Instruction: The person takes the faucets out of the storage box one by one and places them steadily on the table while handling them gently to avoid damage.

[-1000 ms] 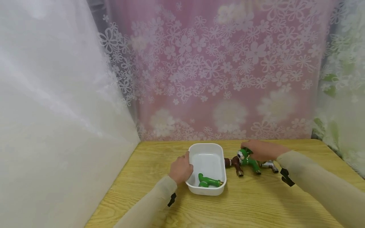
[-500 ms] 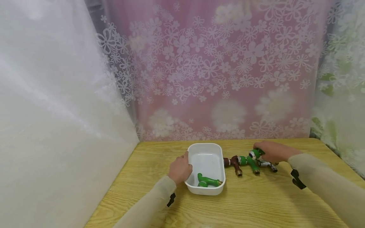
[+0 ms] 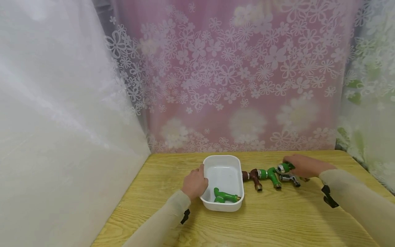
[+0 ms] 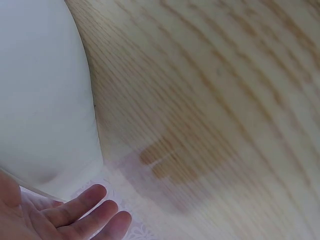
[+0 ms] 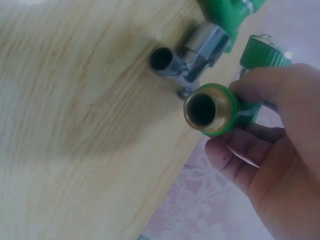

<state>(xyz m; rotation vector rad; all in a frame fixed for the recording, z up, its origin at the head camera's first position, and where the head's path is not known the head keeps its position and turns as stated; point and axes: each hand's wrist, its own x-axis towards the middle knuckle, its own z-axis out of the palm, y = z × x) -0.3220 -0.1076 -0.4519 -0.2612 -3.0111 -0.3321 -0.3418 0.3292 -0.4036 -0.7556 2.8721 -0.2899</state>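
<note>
My left hand (image 3: 195,183) grips the left rim of a white plastic basin (image 3: 223,207); the left wrist view shows several fingers (image 4: 82,200) by the basin's outer wall. Inside the basin lies a green water tap (image 3: 226,196). At the right, my right hand (image 3: 308,166) holds another green tap (image 3: 285,167) above the table, thumb on one side and fingers beneath. In the right wrist view its brass threaded end (image 5: 207,111) faces the camera. Close to it lies a chrome angle valve (image 5: 202,47).
Right of the basin, a brown tap (image 3: 255,178) and a green tap (image 3: 273,177) lie in a row with the chrome valve. A small brass-coloured end (image 3: 304,179) shows below my right hand. The wooden table (image 3: 262,223) ends at a floral curtain (image 3: 240,113).
My right hand has moved right with the green tap, away from the green one in the row, uncovering more of that tap and the chrome valve. The left hand stays on the basin.
</note>
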